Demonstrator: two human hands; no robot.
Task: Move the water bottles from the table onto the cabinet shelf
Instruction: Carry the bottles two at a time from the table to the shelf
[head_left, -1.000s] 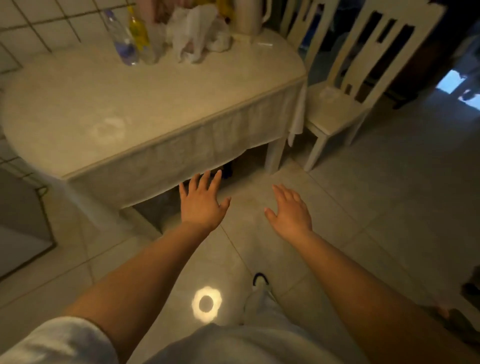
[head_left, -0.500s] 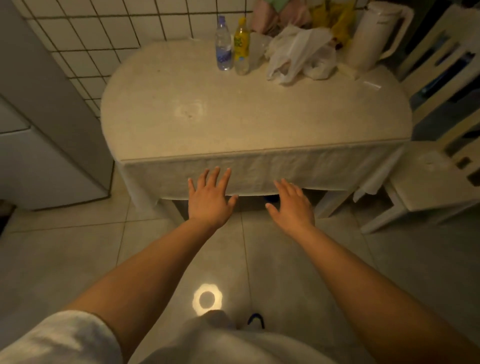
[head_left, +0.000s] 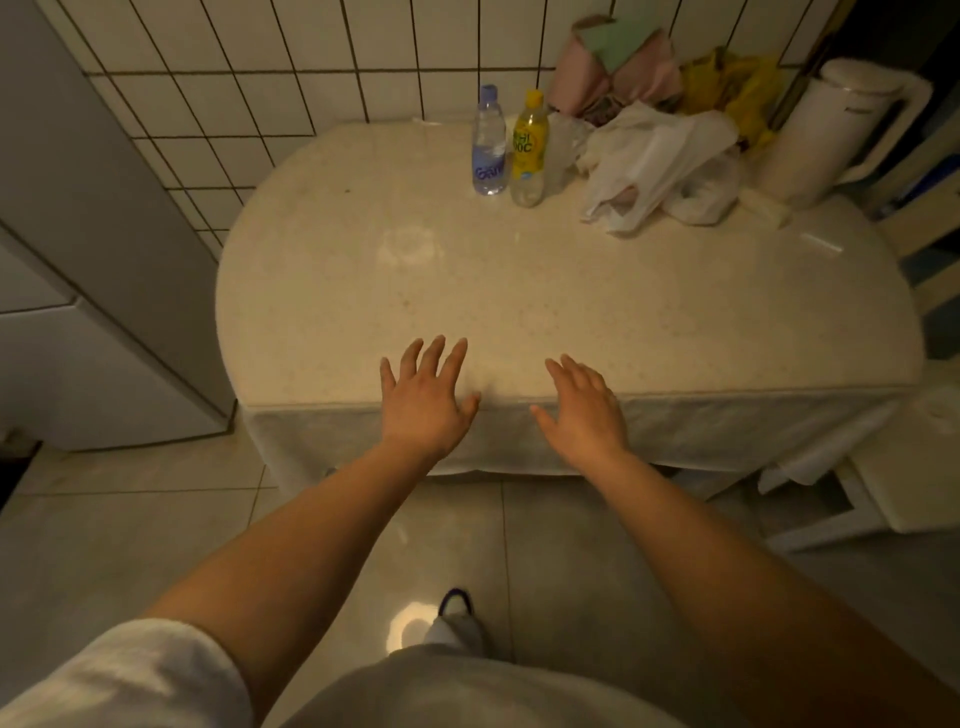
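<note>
Two bottles stand upright side by side at the far edge of the cream table (head_left: 519, 291), close to the tiled wall: a clear bottle with a blue cap and blue label (head_left: 489, 143) on the left, and a yellow-labelled bottle with a yellow cap (head_left: 528, 150) on the right. My left hand (head_left: 423, 397) and my right hand (head_left: 584, 410) hover over the table's near edge, palms down, fingers spread, holding nothing. Both are well short of the bottles. No cabinet shelf shows in view.
White plastic bags (head_left: 654, 166), pink and yellow bags (head_left: 675, 78) and a white kettle jug (head_left: 826, 130) crowd the table's far right. A grey refrigerator (head_left: 88, 291) stands at the left, a white chair (head_left: 914, 467) at the right. Tiled floor lies underfoot.
The view has swung toward the table and come closer. Both hands have risen from below the tablecloth edge to over the near edge of the tabletop, still spread and empty.
</note>
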